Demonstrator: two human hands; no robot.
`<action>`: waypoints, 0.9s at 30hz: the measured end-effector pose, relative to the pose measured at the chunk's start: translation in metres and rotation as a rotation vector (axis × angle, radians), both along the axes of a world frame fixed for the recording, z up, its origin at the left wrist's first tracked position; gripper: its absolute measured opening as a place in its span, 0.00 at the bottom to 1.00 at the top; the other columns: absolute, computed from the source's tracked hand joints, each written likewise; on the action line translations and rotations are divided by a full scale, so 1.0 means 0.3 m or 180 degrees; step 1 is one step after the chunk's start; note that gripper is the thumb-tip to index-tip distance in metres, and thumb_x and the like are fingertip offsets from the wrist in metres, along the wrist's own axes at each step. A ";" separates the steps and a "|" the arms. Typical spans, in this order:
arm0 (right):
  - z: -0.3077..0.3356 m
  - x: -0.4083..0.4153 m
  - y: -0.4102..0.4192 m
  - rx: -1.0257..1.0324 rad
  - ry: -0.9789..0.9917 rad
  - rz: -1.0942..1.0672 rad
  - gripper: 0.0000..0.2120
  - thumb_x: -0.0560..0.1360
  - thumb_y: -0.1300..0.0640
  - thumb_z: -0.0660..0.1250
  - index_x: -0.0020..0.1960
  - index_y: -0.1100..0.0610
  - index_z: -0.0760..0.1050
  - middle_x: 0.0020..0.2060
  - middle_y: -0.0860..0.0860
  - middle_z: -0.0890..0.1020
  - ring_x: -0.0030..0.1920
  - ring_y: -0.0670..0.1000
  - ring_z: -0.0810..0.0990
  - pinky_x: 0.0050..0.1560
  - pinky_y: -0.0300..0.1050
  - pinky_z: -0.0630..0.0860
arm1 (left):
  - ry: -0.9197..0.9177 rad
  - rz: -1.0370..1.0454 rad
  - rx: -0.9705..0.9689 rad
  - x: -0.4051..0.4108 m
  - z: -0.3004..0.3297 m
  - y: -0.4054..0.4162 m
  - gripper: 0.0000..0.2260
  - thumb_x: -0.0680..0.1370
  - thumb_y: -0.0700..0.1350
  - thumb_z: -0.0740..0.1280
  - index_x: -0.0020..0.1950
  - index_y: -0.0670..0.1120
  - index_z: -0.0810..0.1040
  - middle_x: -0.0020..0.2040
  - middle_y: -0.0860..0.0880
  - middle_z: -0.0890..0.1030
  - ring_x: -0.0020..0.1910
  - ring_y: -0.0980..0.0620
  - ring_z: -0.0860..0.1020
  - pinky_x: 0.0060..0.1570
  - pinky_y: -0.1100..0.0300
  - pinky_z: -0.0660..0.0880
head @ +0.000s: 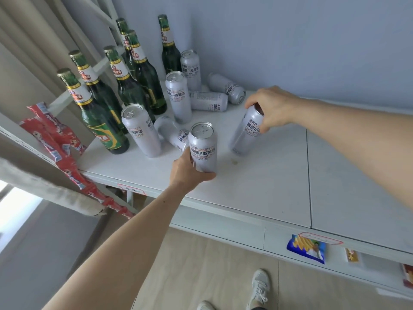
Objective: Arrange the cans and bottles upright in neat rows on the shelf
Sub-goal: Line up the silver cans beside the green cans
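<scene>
Since the goal is upright rows, both hands are busy with one can each, and it makes sense from the front edge inward. Closest to the camera, the left hand (190, 173) wraps around the lower body of a silver can (203, 147) that stands upright near the front of the white shelf (268, 186), fingers closed round it low down, probably so it can be slid into line without tipping. A bit further in and to the right, the right hand (271, 108) is clamped over the top of a second can (247, 130), which leans noticeably with its base on the shelf (looks like it's mid-way to being stood up, but that's my guess). Gripping from the top gives leverage to pivot it on its base. Behind the left hand's can, one lying can (173, 133) sits on its side between the upright ones, and a standing can (140, 130) is just left of it beside the nearest green bottle (98, 117). Further back, another upright can (178, 97) stands in front of two more toppled cans (209, 101) near the wall, with a rear can (191, 69) upright next to the far bottle (169, 48). All the bottles I can see are already standing, clustered loosely on the left, so the fallen cans are what's left, plus straightening everything into actual rows.
</scene>
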State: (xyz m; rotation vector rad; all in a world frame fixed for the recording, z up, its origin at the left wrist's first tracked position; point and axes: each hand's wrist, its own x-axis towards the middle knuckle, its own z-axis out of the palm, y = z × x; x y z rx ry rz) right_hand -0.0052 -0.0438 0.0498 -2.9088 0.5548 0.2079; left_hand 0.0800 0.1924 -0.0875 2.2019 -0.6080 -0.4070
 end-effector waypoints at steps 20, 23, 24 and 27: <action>-0.052 0.054 0.049 0.0341 -0.0342 -0.0106 0.34 0.66 0.47 0.77 0.68 0.54 0.69 0.60 0.55 0.75 0.60 0.58 0.74 0.55 0.49 0.74 | 0.0050 -0.0125 -0.0023 0.007 -0.016 -0.034 0.30 0.60 0.48 0.82 0.56 0.47 0.72 0.45 0.50 0.80 0.45 0.50 0.76 0.42 0.60 0.73; -0.039 0.054 0.058 0.0315 -0.0205 -0.0364 0.31 0.65 0.46 0.78 0.60 0.61 0.71 0.54 0.56 0.77 0.52 0.57 0.76 0.47 0.47 0.74 | -0.0001 -0.0141 -0.0007 0.011 -0.016 -0.038 0.30 0.59 0.48 0.83 0.55 0.46 0.72 0.45 0.49 0.81 0.44 0.49 0.76 0.42 0.58 0.74; -0.037 0.054 0.059 0.0338 -0.0167 -0.0404 0.30 0.65 0.46 0.78 0.58 0.62 0.72 0.52 0.56 0.78 0.50 0.57 0.77 0.46 0.47 0.74 | -0.0011 -0.0138 -0.0014 0.009 -0.018 -0.038 0.30 0.59 0.48 0.82 0.55 0.46 0.73 0.45 0.49 0.81 0.44 0.48 0.76 0.43 0.57 0.75; -0.032 0.041 0.061 0.0368 -0.0102 -0.0409 0.27 0.66 0.46 0.77 0.55 0.62 0.72 0.50 0.56 0.78 0.48 0.58 0.78 0.45 0.48 0.76 | 0.0006 -0.0085 -0.0023 0.000 -0.023 -0.036 0.31 0.59 0.48 0.82 0.57 0.45 0.73 0.46 0.49 0.81 0.45 0.48 0.76 0.44 0.55 0.76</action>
